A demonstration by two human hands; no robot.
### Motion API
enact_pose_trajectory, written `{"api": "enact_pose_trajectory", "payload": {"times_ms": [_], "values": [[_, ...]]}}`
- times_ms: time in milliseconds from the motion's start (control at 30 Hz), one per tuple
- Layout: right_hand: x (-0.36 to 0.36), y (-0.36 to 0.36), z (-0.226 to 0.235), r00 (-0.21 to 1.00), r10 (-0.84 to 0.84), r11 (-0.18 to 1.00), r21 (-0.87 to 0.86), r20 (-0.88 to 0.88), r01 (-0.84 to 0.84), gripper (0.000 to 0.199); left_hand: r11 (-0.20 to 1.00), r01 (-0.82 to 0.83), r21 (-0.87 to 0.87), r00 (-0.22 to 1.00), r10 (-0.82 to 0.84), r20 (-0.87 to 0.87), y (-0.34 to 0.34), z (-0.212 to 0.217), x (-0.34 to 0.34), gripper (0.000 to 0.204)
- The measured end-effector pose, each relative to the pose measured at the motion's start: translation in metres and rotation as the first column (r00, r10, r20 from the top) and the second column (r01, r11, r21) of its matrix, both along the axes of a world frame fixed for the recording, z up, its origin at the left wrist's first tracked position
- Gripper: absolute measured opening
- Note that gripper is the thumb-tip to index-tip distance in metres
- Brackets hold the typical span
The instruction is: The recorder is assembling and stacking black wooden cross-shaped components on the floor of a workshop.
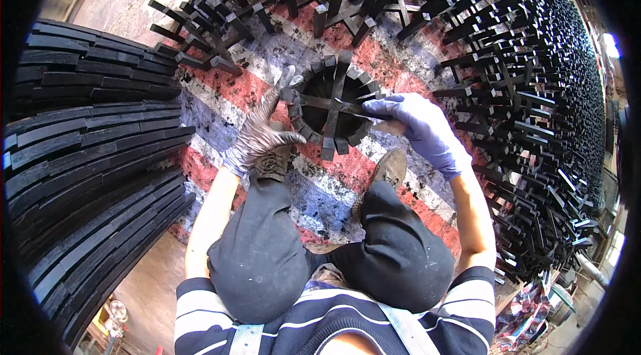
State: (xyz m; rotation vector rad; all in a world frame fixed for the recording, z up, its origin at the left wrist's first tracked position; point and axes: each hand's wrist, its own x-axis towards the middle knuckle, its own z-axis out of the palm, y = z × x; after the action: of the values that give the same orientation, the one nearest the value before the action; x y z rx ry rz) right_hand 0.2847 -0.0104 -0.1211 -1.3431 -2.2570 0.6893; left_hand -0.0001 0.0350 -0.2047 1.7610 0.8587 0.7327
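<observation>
A round ring of upright black bars (pixel 311 145) stands in front of me on a striped sheet, with two bars crossed over its top. My left hand (pixel 264 131), in a dark-soiled glove, is at the ring's left side. Its fingers and thumb are spread, the fingertips close to or touching the rim; I cannot tell which. At the right rim, my right hand (pixel 417 121), in a purple glove, pinches a black bar (pixel 378 109) that lies level and points toward the crossing. Part of that bar is hidden under the fingers.
Stacked black bars (pixel 100 121) form a high wall on my left. Many more bundles of standing bars (pixel 534 98) spread across the far side and right. The red, white and blue striped sheet (pixel 220 88) is strewn with black bits. My shoes (pixel 389 169) flank the ring's near side.
</observation>
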Motion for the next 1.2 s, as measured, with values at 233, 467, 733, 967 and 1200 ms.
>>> {"api": "enact_pose_trajectory", "payload": {"times_ms": [233,467,733,967,1200], "values": [[0.006,0.052,-0.018,0.880,-0.399,0.909,0.014,-0.258,0.417,0.039,0.991,-0.085,-0.104,0.992,0.075,-0.098,-0.005,-0.007,-0.009,0.091],[0.007,0.123,-0.132,0.885,-0.447,0.858,0.219,-0.129,0.465,0.070,0.975,-0.052,-0.216,0.996,0.067,0.064,-0.008,-0.012,0.005,0.077],[0.029,0.082,-0.043,0.765,-0.600,0.739,0.203,-0.235,0.642,0.032,0.991,-0.123,-0.044,0.992,0.124,0.029,-0.009,-0.011,0.004,0.067],[-0.003,-0.020,0.067,0.521,-0.538,0.791,-0.184,-0.663,0.583,0.031,0.948,-0.130,-0.291,0.978,0.171,0.118,-0.020,-0.017,-0.001,0.095],[-0.026,-0.037,0.057,0.978,-0.184,0.970,0.142,-0.100,0.197,0.038,0.870,-0.143,-0.471,0.966,0.226,0.124,-0.030,-0.011,-0.014,0.096]]}}
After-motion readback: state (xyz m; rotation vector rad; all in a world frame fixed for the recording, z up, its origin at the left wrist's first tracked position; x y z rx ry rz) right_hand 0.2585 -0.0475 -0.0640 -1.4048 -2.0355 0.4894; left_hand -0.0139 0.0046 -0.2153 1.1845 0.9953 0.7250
